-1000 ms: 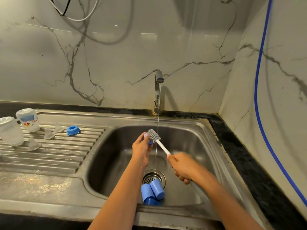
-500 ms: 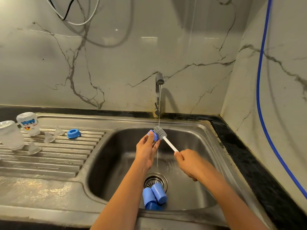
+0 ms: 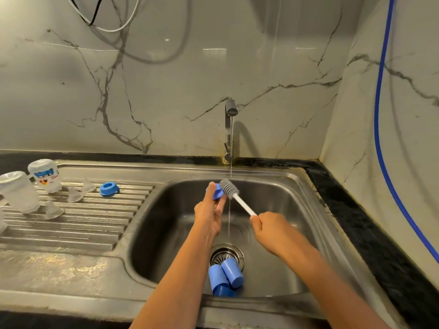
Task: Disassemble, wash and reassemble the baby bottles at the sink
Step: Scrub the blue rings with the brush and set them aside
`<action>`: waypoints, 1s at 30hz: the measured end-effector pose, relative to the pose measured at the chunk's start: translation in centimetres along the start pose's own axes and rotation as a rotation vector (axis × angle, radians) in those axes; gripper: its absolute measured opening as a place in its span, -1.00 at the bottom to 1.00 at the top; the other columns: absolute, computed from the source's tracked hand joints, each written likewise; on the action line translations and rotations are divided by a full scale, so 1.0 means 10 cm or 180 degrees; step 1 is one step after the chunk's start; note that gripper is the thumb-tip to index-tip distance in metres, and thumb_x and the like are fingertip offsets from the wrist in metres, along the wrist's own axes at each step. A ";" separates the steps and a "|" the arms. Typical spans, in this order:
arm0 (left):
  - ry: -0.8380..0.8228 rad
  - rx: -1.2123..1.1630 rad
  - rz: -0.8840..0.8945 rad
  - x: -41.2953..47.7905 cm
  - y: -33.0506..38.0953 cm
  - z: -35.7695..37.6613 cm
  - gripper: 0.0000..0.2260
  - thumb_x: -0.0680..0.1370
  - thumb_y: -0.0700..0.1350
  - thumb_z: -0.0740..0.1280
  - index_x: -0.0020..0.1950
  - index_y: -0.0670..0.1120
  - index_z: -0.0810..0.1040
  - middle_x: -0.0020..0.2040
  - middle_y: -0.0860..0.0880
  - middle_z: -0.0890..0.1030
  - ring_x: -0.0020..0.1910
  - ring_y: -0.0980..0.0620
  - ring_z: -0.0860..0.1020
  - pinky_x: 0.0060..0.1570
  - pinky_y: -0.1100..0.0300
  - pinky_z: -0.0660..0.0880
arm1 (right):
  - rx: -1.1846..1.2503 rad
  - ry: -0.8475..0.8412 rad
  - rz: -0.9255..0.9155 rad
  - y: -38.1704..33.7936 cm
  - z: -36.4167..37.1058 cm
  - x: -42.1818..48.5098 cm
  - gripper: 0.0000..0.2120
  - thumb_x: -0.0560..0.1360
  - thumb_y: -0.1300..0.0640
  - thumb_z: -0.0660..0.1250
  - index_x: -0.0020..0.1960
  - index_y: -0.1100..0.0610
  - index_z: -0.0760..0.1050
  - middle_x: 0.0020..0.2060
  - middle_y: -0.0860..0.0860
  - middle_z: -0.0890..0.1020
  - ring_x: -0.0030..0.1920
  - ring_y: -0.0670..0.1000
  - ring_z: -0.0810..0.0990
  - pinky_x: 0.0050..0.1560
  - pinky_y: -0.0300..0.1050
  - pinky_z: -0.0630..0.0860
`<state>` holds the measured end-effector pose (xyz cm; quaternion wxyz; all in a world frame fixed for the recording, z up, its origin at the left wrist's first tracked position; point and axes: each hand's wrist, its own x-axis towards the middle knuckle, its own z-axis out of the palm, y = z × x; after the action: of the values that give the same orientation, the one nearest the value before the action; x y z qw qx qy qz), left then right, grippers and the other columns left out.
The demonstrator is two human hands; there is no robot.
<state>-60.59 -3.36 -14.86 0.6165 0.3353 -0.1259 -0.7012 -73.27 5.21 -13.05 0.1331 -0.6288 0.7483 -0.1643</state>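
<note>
Over the steel sink [image 3: 280,186], my left hand [image 3: 210,211] holds a small blue bottle ring [image 3: 217,192] by its fingertips. My right hand [image 3: 273,227] grips the white handle of a grey bottle brush [image 3: 229,188], whose bristle head presses against the ring under a thin stream from the tap [image 3: 230,129]. Blue bottle caps [image 3: 225,277] lie in the basin beside the drain [image 3: 226,254]. On the drainboard [image 3: 78,224] at left stand two upturned clear bottles [image 3: 44,174], several clear teats [image 3: 74,194] and another blue ring [image 3: 108,188].
A marble wall rises behind the sink and on the right, with a blue hose [image 3: 380,129] running down the right wall and cables [image 3: 102,17] hanging at top left. A dark counter edge [image 3: 356,222] borders the sink on the right.
Both hands have lifted the ring and brush up toward the tap's stream, and the brush head has shifted over the ring. The view has tilted slightly.
</note>
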 end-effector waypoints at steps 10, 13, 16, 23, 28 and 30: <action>-0.0532 0.0754 0.0191 0.01 -0.09 0.04 -0.70 0.58 -0.10 0.32 0.21 -0.28 0.48 0.08 -0.24 0.63 -0.06 -0.01 0.67 -0.03 0.22 0.61 | 0.0050 0.0253 0.0018 0.09 -0.05 0.07 -0.62 0.65 0.00 0.00 -0.06 0.17 0.51 -0.13 0.15 0.59 -0.18 0.16 0.50 -0.20 -0.12 0.35; -0.0162 0.0632 0.0304 0.07 -0.07 -0.01 -0.70 0.61 -0.09 0.28 0.25 -0.25 0.45 0.08 -0.23 0.61 -0.14 0.05 0.66 -0.15 0.30 0.61 | 0.0010 0.0075 -0.0031 0.03 0.00 0.03 -0.61 0.64 -0.01 0.00 -0.02 0.16 0.53 -0.21 0.07 0.53 -0.23 0.09 0.45 -0.21 -0.12 0.35; -0.0078 0.0713 0.0236 0.08 -0.06 0.01 -0.75 0.64 -0.09 0.22 0.21 -0.24 0.47 0.03 -0.18 0.62 -0.12 0.06 0.63 -0.16 0.32 0.60 | 0.0021 0.0052 -0.0035 0.00 0.04 0.02 -0.62 0.64 -0.01 0.01 -0.02 0.16 0.53 -0.20 0.07 0.53 -0.22 0.09 0.46 -0.20 -0.12 0.36; -0.0349 0.1372 0.0216 0.07 -0.12 0.02 -0.57 0.59 0.10 0.27 0.28 -0.21 0.46 0.10 -0.17 0.63 -0.04 0.04 0.63 -0.04 0.26 0.60 | 0.0062 0.0195 -0.0086 0.01 -0.01 0.01 -0.64 0.65 -0.04 0.01 -0.11 0.12 0.47 -0.26 0.02 0.47 -0.25 0.08 0.46 -0.22 -0.11 0.36; -0.0776 0.1631 0.0183 0.00 -0.20 0.09 -0.70 0.64 0.04 0.20 0.17 -0.18 0.49 -0.04 -0.14 0.56 -0.04 0.01 0.57 0.01 0.21 0.56 | 0.0215 0.0460 0.0051 0.08 -0.07 0.02 -0.68 0.65 -0.04 0.02 -0.16 0.08 0.39 -0.13 0.13 0.59 -0.18 0.15 0.51 -0.21 -0.10 0.36; -0.0669 0.1367 0.0251 0.02 -0.20 0.09 -0.71 0.64 0.00 0.19 0.17 -0.20 0.47 -0.07 -0.14 0.56 -0.10 0.02 0.55 0.01 0.19 0.56 | 0.0156 0.0342 0.0048 0.06 -0.09 0.01 -0.68 0.65 -0.05 0.02 -0.14 0.08 0.42 -0.18 0.09 0.55 -0.22 0.11 0.47 -0.22 -0.11 0.35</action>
<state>-62.70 -3.32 -15.41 0.5415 0.3786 -0.3486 -0.6648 -74.19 5.31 -12.49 0.1093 -0.6100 0.7548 -0.2151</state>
